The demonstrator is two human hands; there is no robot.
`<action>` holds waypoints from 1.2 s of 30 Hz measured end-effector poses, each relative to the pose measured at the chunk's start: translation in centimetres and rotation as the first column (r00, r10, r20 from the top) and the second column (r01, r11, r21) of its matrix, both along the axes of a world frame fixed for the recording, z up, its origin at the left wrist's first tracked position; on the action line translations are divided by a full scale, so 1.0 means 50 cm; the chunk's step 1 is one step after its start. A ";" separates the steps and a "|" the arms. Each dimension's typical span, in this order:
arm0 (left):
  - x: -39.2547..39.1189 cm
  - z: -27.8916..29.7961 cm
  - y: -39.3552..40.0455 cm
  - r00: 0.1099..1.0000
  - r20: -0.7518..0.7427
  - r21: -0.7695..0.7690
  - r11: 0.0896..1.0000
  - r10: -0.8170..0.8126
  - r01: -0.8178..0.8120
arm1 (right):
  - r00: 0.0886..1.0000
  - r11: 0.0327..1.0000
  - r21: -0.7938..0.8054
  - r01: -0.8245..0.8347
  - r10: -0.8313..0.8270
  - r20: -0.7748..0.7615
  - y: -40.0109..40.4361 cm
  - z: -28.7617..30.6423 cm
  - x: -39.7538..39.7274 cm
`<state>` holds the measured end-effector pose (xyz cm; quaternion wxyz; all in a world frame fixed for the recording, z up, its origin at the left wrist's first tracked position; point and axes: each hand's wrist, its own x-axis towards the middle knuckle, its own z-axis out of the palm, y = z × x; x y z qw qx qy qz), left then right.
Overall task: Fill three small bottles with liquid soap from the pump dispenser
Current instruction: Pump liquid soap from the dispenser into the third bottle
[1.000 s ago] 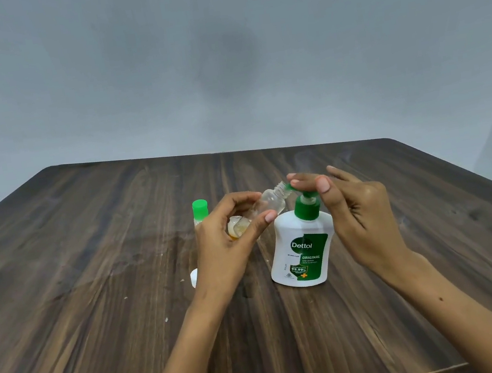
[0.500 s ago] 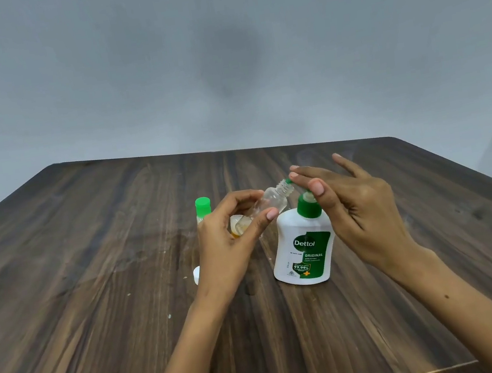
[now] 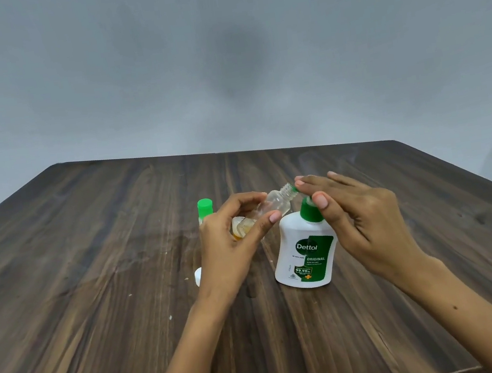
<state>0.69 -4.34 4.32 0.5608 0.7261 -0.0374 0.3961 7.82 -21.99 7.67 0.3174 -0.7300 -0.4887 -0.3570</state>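
Two bare hands work over a dark wooden table [image 3: 91,273], filling a small bottle with soap. The left hand [image 3: 228,249] pinches a small clear bottle [image 3: 268,207] between thumb and fingers, holding it tilted in the air so that its open threaded neck points up and to the right, right at the green spout of the pump dispenser [image 3: 307,250]. The right hand [image 3: 361,217] rests on top of the dispenser's green pump head, fingers laid flat and close together over it, thumb against the green collar; it presses rather than grips. The dispenser, a white bottle with a green label, stands upright on the table just to the right of the left hand. This looks like the pumping step for one bottle, judged to be partway through: a little amber liquid sits in the low end of the clear bottle, most of which looks empty. The next move likely calls for a steady push down on the pump while the neck stays lined up under the spout, or soap may spill onto the table. Behind the left hand stands another small bottle with a green cap [image 3: 205,208]; its contents cannot be seen. A small white object [image 3: 198,277] lies on the table beside the left wrist, mostly hidden. A third small bottle is not visible.
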 end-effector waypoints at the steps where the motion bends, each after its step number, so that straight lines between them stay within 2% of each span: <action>1: -0.001 -0.001 0.001 1.000 -0.003 0.001 1.000 -0.002 0.002 | 1.000 1.000 -0.010 -0.004 0.004 -0.006 0.001 0.005 0.001; 4: -0.003 -0.002 0.002 1.000 -0.005 0.005 1.000 -0.002 0.002 | 1.000 0.999 -0.040 0.011 -0.010 0.007 0.003 0.016 0.003; 19: -0.001 -0.001 0.001 1.000 0.003 0.013 1.000 -0.010 0.010 | 0.998 0.999 0.048 0.005 -0.002 -0.058 0.008 -0.004 -0.002; 26: -0.002 -0.004 0.003 1.000 -0.005 0.018 1.000 0.000 0.000 | 0.999 0.999 -0.026 -0.021 0.019 -0.044 -0.001 0.012 0.000; 36: 0.000 -0.004 0.007 1.000 0.005 0.024 1.000 0.011 -0.011 | 0.999 0.999 -0.042 0.018 -0.019 -0.027 -0.004 0.000 0.001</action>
